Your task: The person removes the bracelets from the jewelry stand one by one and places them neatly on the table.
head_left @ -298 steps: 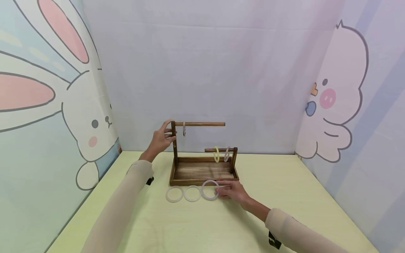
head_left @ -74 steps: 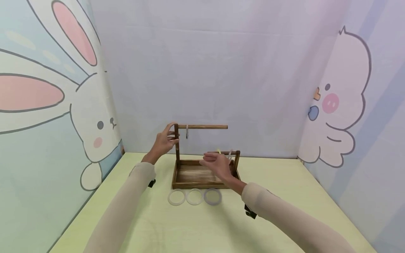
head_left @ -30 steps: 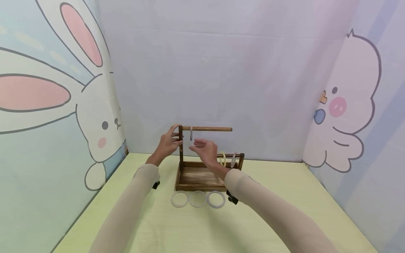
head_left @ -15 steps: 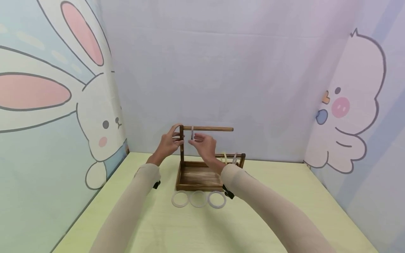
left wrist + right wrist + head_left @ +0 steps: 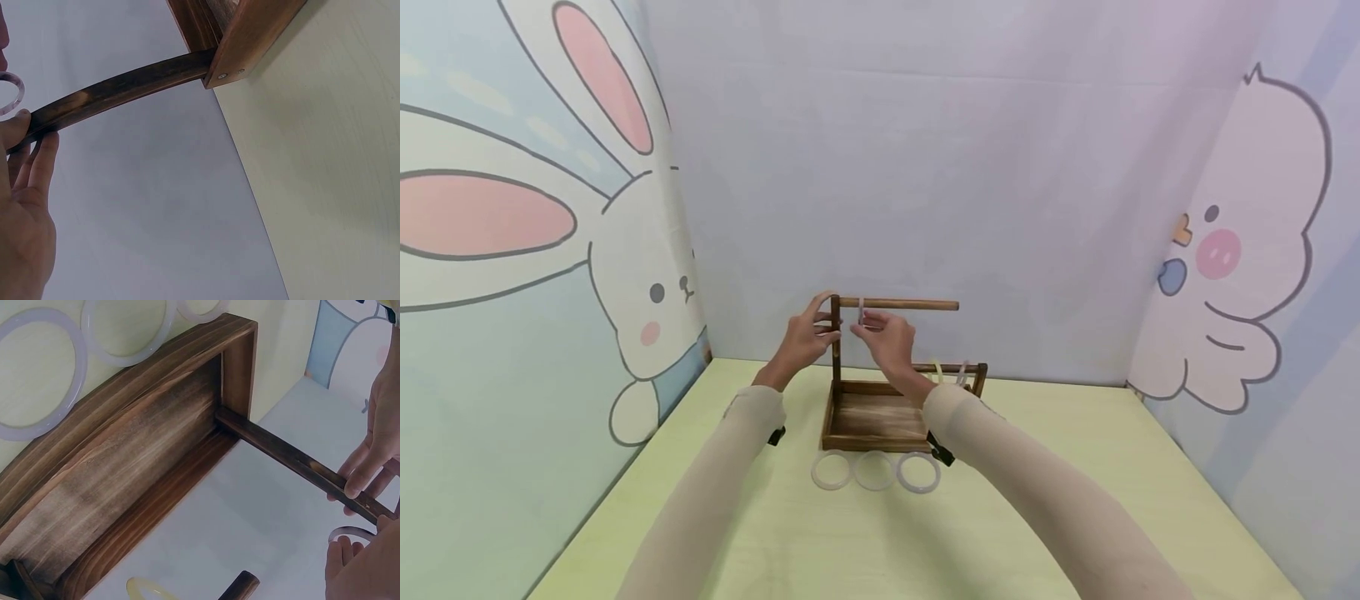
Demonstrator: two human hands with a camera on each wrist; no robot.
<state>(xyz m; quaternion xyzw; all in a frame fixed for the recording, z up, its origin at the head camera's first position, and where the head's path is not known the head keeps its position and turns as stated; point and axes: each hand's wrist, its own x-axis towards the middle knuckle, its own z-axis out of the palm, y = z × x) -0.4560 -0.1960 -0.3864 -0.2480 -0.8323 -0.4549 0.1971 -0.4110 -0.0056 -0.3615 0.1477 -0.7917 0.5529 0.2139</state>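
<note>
My left hand [image 5: 801,340] grips the tall dark post [image 5: 836,358] of a wooden jewellery stand near its top, thumb on one side and fingers on the other. A pale bangle [image 5: 861,310] hangs on the upper bar [image 5: 917,305], close to that post. My right hand [image 5: 891,342] pinches the bangle's lower part between thumb and fingers. The right wrist view shows this bangle [image 5: 350,530] partly behind the right fingers. On the lower bar [image 5: 951,367] hang a yellow bangle [image 5: 937,372] and a pale lilac one [image 5: 964,373], partly covered by the right forearm.
Three bangles lie in a row before the stand's tray [image 5: 872,443]: a whitish left one [image 5: 813,472], a clear middle one [image 5: 875,488] and a lilac right one [image 5: 918,490]. The right sleeve [image 5: 1000,442] passes over the tray's right end. A cloth wall [image 5: 1037,250] stands behind.
My right hand has gone from the rightmost table bangle, past the lower bar, up to the upper bar's bangle and now pinches it. The rightmost bangle lies flat. My left hand stays on the post.
</note>
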